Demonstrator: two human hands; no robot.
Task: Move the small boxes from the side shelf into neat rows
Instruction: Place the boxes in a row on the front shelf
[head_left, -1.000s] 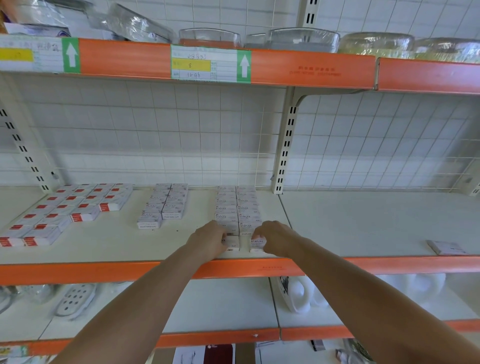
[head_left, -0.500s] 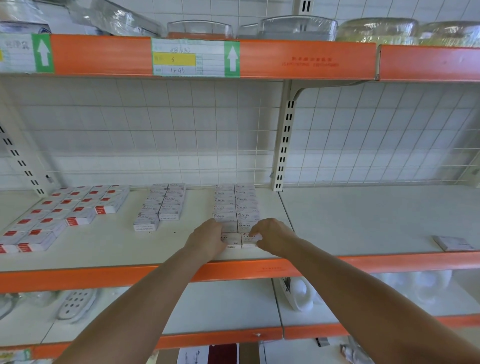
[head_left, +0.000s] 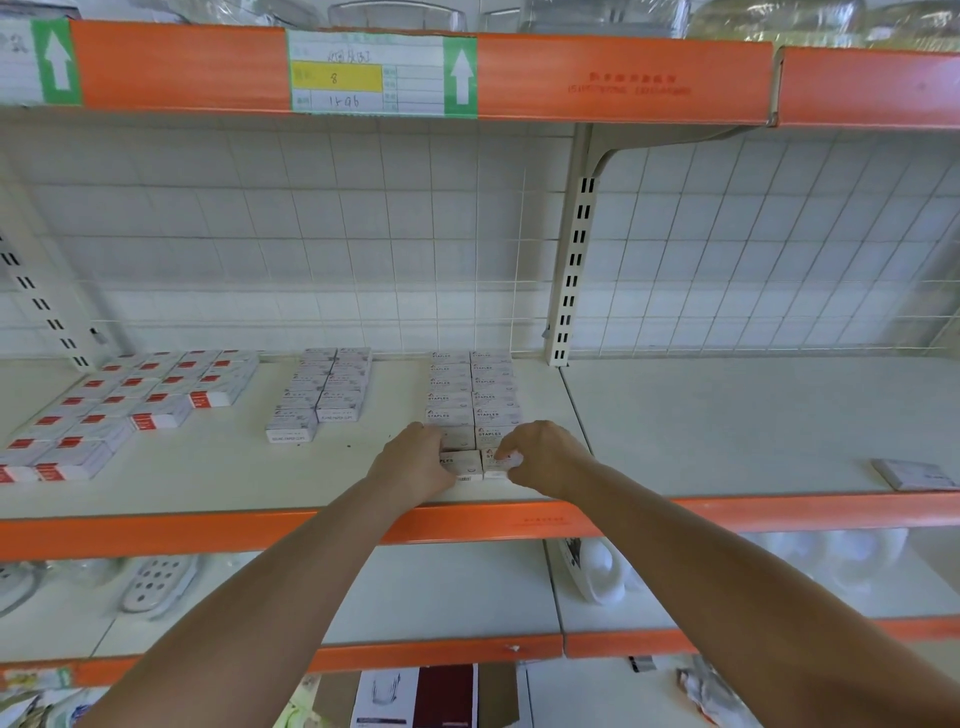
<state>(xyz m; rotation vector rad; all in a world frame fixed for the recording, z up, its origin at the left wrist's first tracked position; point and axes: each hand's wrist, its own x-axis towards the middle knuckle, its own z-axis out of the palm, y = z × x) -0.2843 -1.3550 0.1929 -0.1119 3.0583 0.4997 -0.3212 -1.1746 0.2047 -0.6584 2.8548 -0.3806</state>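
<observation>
Two rows of small white staples boxes (head_left: 470, 395) run from the back of the white shelf (head_left: 218, 467) toward its front edge. My left hand (head_left: 415, 460) grips the frontmost box of the left row (head_left: 465, 462). My right hand (head_left: 540, 454) pinches the frontmost box of the right row (head_left: 493, 462). The two front boxes sit side by side, touching, at the end of the rows. One more small box (head_left: 911, 474) lies alone on the side shelf at the far right.
A double row of white paper-clip boxes (head_left: 324, 392) and a block of red-labelled boxes (head_left: 140, 405) stand to the left. A slotted upright post (head_left: 571, 270) divides the shelves. An orange rail (head_left: 208, 530) fronts the shelf. White goods lie on the lower shelf.
Both hands have pushed the two front boxes back and together, closing the gap to the rows. The view has shifted slightly right.
</observation>
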